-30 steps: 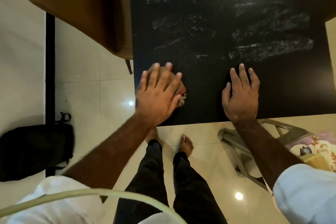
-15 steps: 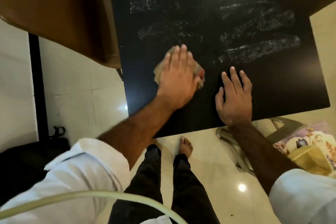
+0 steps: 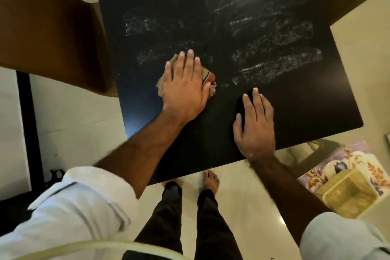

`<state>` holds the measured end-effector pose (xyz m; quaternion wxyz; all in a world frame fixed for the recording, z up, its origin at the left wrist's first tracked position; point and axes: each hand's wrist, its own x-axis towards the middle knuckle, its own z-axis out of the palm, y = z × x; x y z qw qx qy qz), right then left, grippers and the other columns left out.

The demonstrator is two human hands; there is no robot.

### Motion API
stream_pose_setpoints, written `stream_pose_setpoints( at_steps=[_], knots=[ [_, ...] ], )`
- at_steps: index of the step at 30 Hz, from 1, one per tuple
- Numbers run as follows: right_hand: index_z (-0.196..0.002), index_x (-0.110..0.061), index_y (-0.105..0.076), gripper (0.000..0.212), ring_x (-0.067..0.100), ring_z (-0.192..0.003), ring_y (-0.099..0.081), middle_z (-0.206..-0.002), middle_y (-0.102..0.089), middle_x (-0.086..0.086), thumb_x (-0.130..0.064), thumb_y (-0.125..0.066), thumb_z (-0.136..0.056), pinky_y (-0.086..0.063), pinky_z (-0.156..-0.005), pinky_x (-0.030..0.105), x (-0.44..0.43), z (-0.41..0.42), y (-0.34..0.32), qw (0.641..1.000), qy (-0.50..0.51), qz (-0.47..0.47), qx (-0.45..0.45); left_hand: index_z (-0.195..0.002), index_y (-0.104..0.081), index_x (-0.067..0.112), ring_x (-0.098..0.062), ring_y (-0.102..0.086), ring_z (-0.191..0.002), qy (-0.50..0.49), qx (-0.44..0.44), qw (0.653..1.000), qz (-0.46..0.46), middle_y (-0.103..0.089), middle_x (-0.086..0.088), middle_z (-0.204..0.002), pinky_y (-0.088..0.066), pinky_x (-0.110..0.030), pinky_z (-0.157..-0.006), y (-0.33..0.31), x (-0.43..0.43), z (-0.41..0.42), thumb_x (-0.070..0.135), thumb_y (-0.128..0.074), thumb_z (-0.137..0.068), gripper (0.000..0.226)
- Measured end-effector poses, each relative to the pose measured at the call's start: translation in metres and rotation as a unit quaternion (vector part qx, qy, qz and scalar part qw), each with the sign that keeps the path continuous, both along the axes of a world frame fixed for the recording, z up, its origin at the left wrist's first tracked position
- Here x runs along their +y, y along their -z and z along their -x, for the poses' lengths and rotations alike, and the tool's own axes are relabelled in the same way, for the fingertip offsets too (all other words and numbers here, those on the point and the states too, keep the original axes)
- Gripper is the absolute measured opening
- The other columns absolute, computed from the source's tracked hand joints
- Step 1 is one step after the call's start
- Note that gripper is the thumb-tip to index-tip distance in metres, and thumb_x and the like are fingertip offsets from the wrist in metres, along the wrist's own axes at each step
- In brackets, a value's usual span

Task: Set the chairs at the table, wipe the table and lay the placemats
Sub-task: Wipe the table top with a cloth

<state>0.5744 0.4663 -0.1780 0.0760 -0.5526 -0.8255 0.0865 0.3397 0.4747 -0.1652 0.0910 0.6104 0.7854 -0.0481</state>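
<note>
We're mid-wipe now. Our left hand (image 3: pixel 185 86) lies flat, fingers spread, pressing the cloth (image 3: pixel 207 80) onto the black table (image 3: pixel 316 107); it pins the rag under the palm rather than gripping it. A second ago that hand and cloth sat right at the near left corner; since then they have swept away from us and toward the middle, and they now sit at the edge of the streaked patch. Our right hand (image 3: pixel 256 126) is open and empty, palm down near the near edge, and it has barely shifted; it looks like a brace while we lean in.

Chalky, smeary streaks (image 3: pixel 276 65) run across the far half, so we'd judge the wiping only partly done, with the stroke heading into that unwiped band next.

A brown chair (image 3: pixel 48 34) stands against the table's left side, another brown edge shows at the far right corner, and a grey plastic chair (image 3: pixel 312 150) is partly tucked under the near right side. The placemats (image 3: pixel 346 194) look to be the pile on the floor to our right, off the table and not yet laid.
</note>
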Motion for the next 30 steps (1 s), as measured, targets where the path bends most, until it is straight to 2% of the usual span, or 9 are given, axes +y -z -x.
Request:
stream_pose_setpoints(
  at_steps=[4,7,10,12,14,17,21,26,30],
  knots=[
    [-0.165,-0.005,-0.041,0.059,0.034,-0.160,-0.033,-0.175,-0.034,0.017,-0.029,-0.048,-0.112,-0.035,-0.130,0.049,0.007,-0.004,0.001,0.999,0.022,0.006,0.039,-0.173,-0.021,0.008,-0.035,-0.011,-0.169,0.053,-0.030,0.998,-0.018,-0.012,-0.016,-0.182,-0.014,-0.063,-0.133,0.002,0.040,-0.044,0.056,-0.021,-0.111,0.078],
    [-0.163,-0.003,-0.043,0.058,0.035,-0.160,-0.033,-0.174,-0.036,0.017,-0.029,-0.046,-0.112,-0.034,-0.130,0.049,0.004,-0.005,-0.001,0.996,0.033,0.020,0.077,-0.174,-0.013,0.009,-0.032,-0.002,-0.170,0.098,-0.068,0.993,-0.013,-0.003,-0.015,-0.184,-0.007,-0.061,-0.135,-0.006,0.038,-0.059,0.058,-0.019,-0.112,0.080],
    [-0.160,-0.003,-0.050,0.056,0.037,-0.161,-0.034,-0.173,-0.040,0.017,-0.034,-0.047,-0.112,-0.032,-0.130,0.054,0.011,0.007,-0.016,0.997,0.022,-0.026,0.076,-0.175,-0.002,0.009,-0.027,0.007,-0.170,0.053,-0.117,0.989,-0.070,0.007,-0.010,-0.184,0.004,-0.056,-0.136,-0.022,0.017,-0.029,0.051,-0.021,-0.113,0.077],
    [-0.161,-0.011,-0.049,0.060,0.035,-0.164,-0.028,-0.175,-0.038,0.012,-0.044,-0.046,-0.112,-0.030,-0.131,0.056,0.030,0.038,-0.031,0.998,-0.003,-0.039,0.050,-0.175,-0.002,0.012,-0.025,0.006,-0.170,-0.025,-0.090,0.992,-0.088,0.004,-0.008,-0.184,0.003,-0.055,-0.137,-0.022,-0.006,0.010,0.047,-0.021,-0.114,0.074],
    [-0.168,-0.020,-0.041,0.067,0.034,-0.168,-0.017,-0.179,-0.030,0.006,-0.056,-0.041,-0.110,-0.029,-0.128,0.058,0.046,0.078,-0.034,0.999,-0.030,-0.014,0.009,-0.176,-0.002,0.015,-0.025,0.008,-0.170,-0.061,-0.090,0.993,-0.045,0.005,-0.006,-0.184,0.001,-0.054,-0.137,-0.012,-0.029,0.043,0.049,-0.017,-0.113,0.073],
    [-0.171,-0.031,-0.037,0.071,0.039,-0.169,-0.012,-0.181,-0.026,0.004,-0.065,-0.038,-0.109,-0.031,-0.124,0.064,0.041,0.113,-0.018,0.998,-0.052,0.011,-0.028,-0.175,0.003,0.017,-0.026,0.012,-0.169,-0.044,-0.064,0.997,0.006,0.013,-0.005,-0.183,-0.002,-0.054,-0.138,0.006,-0.044,0.056,0.052,-0.017,-0.113,0.074],
    [-0.171,-0.040,-0.033,0.066,0.035,-0.170,-0.009,-0.182,-0.021,-0.002,-0.067,-0.034,-0.111,-0.027,-0.124,0.062,0.006,0.083,-0.011,0.997,-0.049,0.021,-0.060,-0.174,0.007,0.015,-0.028,0.013,-0.169,-0.040,-0.037,0.998,-0.001,0.017,-0.007,-0.183,-0.003,-0.054,-0.138,0.016,-0.046,0.053,0.053,-0.013,-0.114,0.074],
    [-0.171,-0.038,-0.033,0.065,0.039,-0.169,-0.010,-0.182,-0.022,0.001,-0.065,-0.031,-0.112,-0.028,-0.127,0.068,0.033,0.033,-0.007,0.995,0.049,0.027,-0.079,-0.174,0.006,0.014,-0.029,0.009,-0.170,-0.037,-0.029,0.999,-0.019,0.013,-0.008,-0.183,-0.007,-0.055,-0.138,0.020,-0.045,0.054,0.053,-0.007,-0.113,0.074],
    [-0.167,-0.033,-0.045,0.063,0.042,-0.167,-0.021,-0.177,-0.036,0.003,-0.063,-0.036,-0.113,-0.029,-0.128,0.063,0.097,0.062,-0.001,0.995,0.076,-0.012,-0.058,-0.174,0.007,0.014,-0.030,0.010,-0.170,-0.037,-0.016,0.999,-0.010,0.015,-0.008,-0.183,-0.007,-0.055,-0.137,0.021,-0.045,0.056,0.054,-0.005,-0.113,0.074]
  ],
)
